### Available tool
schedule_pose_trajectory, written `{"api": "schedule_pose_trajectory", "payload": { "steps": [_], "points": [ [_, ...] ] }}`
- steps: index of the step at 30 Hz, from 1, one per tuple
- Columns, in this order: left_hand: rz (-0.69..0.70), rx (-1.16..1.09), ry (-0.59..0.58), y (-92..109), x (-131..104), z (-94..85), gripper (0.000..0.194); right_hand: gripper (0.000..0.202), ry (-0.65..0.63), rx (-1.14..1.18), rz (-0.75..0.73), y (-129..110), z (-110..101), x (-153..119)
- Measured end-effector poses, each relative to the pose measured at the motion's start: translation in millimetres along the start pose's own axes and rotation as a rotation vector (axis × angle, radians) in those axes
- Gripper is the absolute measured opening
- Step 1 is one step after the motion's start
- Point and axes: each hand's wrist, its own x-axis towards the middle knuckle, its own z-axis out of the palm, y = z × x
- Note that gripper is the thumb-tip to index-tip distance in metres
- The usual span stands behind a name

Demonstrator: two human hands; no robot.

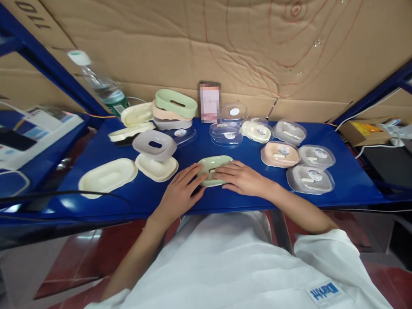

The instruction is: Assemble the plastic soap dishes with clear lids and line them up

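Head view: left hand (183,186) and right hand (244,177) grasp a green dish (216,162); lidded boxes (280,154) appear done; loose trays (107,176) seemingly remain.

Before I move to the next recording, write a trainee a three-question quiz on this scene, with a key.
1. What do the left hand and the right hand both touch?
2. True or false: the bottle stands to the left of the phone.
3. What colour is the top piece of the stack beside the phone?
A) peach
B) green
C) lavender

Key: 1. the green dish; 2. true; 3. B
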Motion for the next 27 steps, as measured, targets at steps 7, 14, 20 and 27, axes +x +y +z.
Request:
{"api": "schedule_pose_trajectory", "payload": {
  "steps": [7, 14, 20, 27],
  "points": [
    [-0.054, -0.068, -0.013, 0.3, 2.4, -2.0, 0.031, 0.04, 0.045, 0.052, 0.009, 5.7, 7.7, 0.9],
    [-0.111, -0.225, -0.022, 0.1, 2.0, -14.3, 0.043, 0.04, 0.115, 0.08, 0.063, -1.5, -6.7, 1.4],
    [-0.023, -0.235, -0.071, 0.7, 3.3, -10.3, 0.03, 0.053, 0.228, -0.1, 0.373, 40.3, 0.0, 6.2],
    [-0.006, -0.234, -0.042, -4.2, 2.5, -3.6, 0.027, 0.057, 0.115, -0.146, 0.462, 61.5, 6.9, -2.4]
  ]
}}
